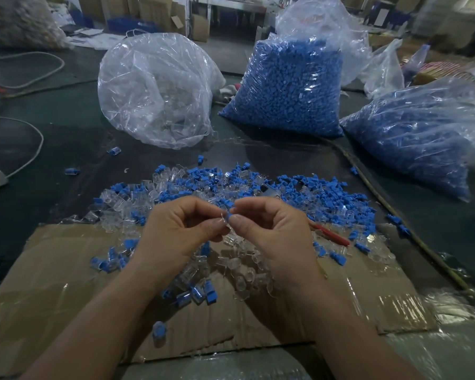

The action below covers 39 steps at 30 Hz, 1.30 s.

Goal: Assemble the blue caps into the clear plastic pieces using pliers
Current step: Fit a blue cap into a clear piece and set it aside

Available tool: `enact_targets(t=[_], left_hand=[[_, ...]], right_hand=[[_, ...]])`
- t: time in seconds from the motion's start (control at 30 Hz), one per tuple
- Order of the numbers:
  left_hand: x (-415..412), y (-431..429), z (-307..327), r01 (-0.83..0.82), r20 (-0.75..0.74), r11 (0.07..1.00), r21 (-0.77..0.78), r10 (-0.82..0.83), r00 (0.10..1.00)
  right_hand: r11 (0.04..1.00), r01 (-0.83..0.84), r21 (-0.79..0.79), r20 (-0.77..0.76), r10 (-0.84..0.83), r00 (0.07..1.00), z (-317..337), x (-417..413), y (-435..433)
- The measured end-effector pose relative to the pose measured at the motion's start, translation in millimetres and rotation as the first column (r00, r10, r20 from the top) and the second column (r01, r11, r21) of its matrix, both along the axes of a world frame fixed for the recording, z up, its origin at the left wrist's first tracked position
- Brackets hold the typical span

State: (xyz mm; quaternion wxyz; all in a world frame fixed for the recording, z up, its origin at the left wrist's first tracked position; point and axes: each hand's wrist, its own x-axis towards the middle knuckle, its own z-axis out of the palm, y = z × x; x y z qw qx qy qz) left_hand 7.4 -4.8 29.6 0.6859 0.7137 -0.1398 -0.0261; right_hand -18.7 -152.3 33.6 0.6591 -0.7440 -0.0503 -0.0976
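Note:
My left hand [181,229] and my right hand [272,231] meet above a mixed pile of blue caps and clear plastic pieces [231,193]. Between the fingertips my left hand pinches a small clear plastic piece [225,218], and my right hand pinches a blue cap [233,216] against it. Pliers with a red handle [331,233] lie on the pile just right of my right hand, partly buried. Several joined pieces with blue caps [200,293] lie on the cardboard below my hands.
A flattened cardboard sheet [66,297] covers the near table. Behind the pile stand a clear bag of clear pieces [157,89] and two bags of blue caps [288,86] [412,133]. A white cable [33,149] runs at the left.

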Motion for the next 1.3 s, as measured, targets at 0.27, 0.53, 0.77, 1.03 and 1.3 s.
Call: enact_targets(t=[0.27,0.53,0.77,1.03,1.3], left_hand=[[1.0,-0.5,0.1,-0.015,-0.025,1.000,-0.026,0.014,1.000],[-0.5,-2.1,-0.9,-0.028,0.008,0.999,0.031,0.028,1.000],[0.7,-2.5,-1.5,-0.033,-0.019,0.999,0.015,0.033,0.999],[-0.1,-2.6,-0.2,-0.023,0.001,0.998,0.055,0.023,1.000],[0.8,-0.9,-0.4,-0.011,-0.062,0.999,-0.053,0.008,0.998]], right_hand=[[1.000,-0.029,0.008,0.009,0.029,1.000,0.0,-0.4,0.7],[0.992,0.063,-0.114,0.012,-0.062,0.998,-3.6,0.7,0.8],[0.981,0.048,-0.187,0.027,-0.043,0.999,-3.3,0.9,-0.5],[0.981,0.047,-0.188,0.034,-0.041,0.999,-2.5,-0.9,-0.3],[0.994,0.002,-0.107,0.086,0.007,0.996,-4.3,-0.1,-0.5]])
